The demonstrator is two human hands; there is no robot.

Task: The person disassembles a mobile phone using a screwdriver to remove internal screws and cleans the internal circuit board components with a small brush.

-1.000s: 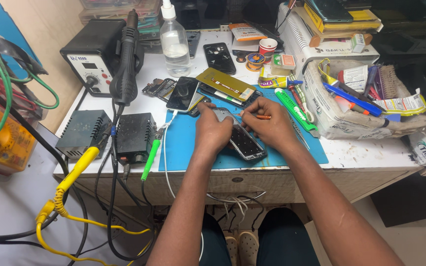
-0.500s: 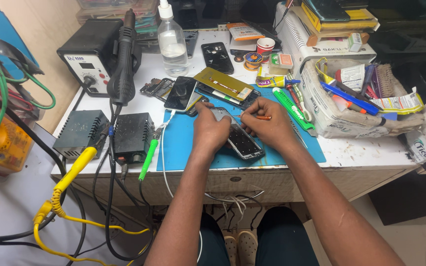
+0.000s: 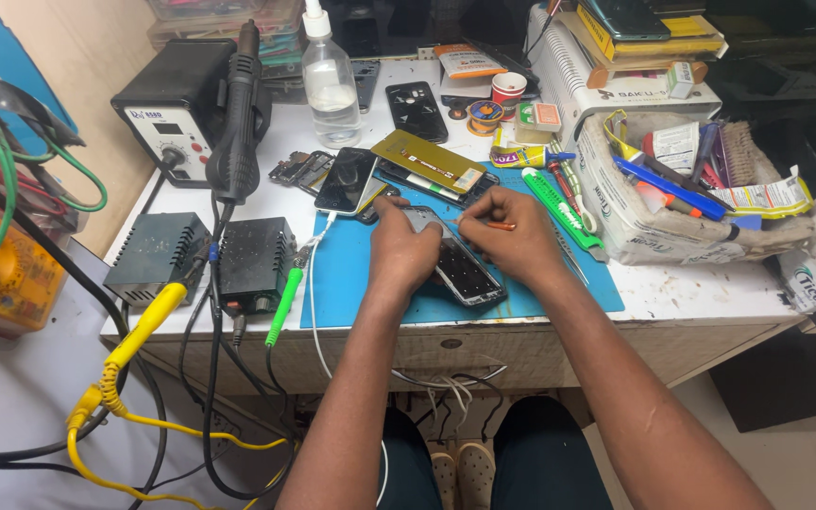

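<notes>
Currently both hands work over an opened phone (image 3: 463, 269) lying on the blue mat (image 3: 351, 274), near the mat's middle. Left hand (image 3: 406, 253) is curled down on the phone's upper end, fingers bent and pressing it flat. Right hand (image 3: 512, 241) is closed in a pinch on a thin orange-handled tool (image 3: 493, 225), tip aimed at the phone's top edge. Judgement: this goes best with the left hand pinning the phone firmly and the tool moved in small, light strokes, wrist resting on the mat. Above the mat lie a second phone (image 3: 347, 179) and a gold-coloured panel (image 3: 427, 161); a clear bottle (image 3: 330, 80) stands behind them. Left of the mat sit two small black boxes (image 3: 252, 260) and a black station with a hot-air wand (image 3: 238, 123). Right of the mat, a white tray (image 3: 654, 236) is crammed with tools. White tabletop (image 3: 710, 293), cluttered; cables hang off its front.
</notes>
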